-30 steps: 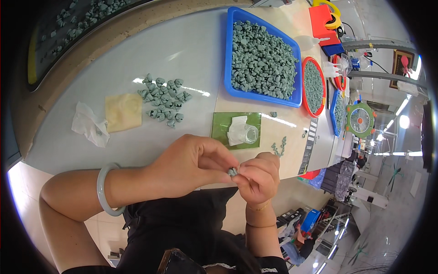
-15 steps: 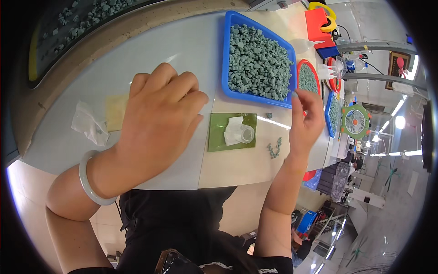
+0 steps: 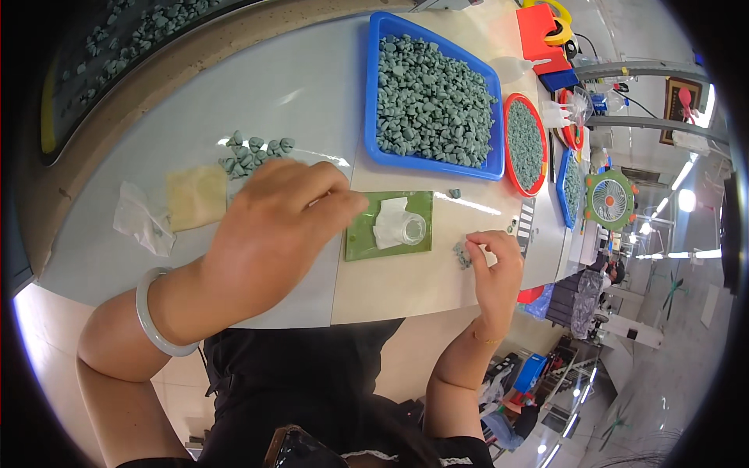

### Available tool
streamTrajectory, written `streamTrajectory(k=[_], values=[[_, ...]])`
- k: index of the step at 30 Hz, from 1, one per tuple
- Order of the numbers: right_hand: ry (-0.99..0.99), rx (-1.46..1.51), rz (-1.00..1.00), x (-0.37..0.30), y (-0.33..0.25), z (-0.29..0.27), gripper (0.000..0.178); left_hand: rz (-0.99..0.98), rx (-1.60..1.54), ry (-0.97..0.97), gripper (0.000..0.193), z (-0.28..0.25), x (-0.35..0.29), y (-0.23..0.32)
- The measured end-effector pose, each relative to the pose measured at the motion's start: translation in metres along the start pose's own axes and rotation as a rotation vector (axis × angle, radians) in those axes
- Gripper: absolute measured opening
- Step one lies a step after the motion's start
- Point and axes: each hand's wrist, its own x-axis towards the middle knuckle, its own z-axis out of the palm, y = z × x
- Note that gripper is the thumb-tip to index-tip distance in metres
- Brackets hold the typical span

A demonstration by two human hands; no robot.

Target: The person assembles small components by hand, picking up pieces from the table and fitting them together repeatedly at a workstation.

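Green stones beside the right hand, grip narrow, contents unclear, have tabletop room before the edge

On the person's left, a tissue is lying beside a cloth, and a cluster of pieces is sitting just right of that, partly behind the left hand. A mat is resting mid-table, bearing paper and a cup. Behind it a filled tray is standing, with a basin sitting just to its right. Nearer, a smaller group is lying beside the right hand.
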Motion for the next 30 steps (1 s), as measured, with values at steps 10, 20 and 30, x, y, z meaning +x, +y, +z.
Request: streamTrajectory(k=[10, 20, 30], values=[[-0.055, 0.204, 0.068, 0.006, -0.002, 0.017, 0.009, -0.684, -1.075, -0.406, 0.012, 0.000, -0.007, 0.012], [0.073, 0.348, -0.410, -0.025, -0.100, 0.029, 0.014, -0.790, -1.020, -0.666, 0.007, 0.001, -0.014, 0.010], [0.040, 0.485, -0.389, -0.030, -0.091, 0.029, 0.012, -0.766, -1.041, -0.652, 0.006, 0.000, -0.013, 0.015]])
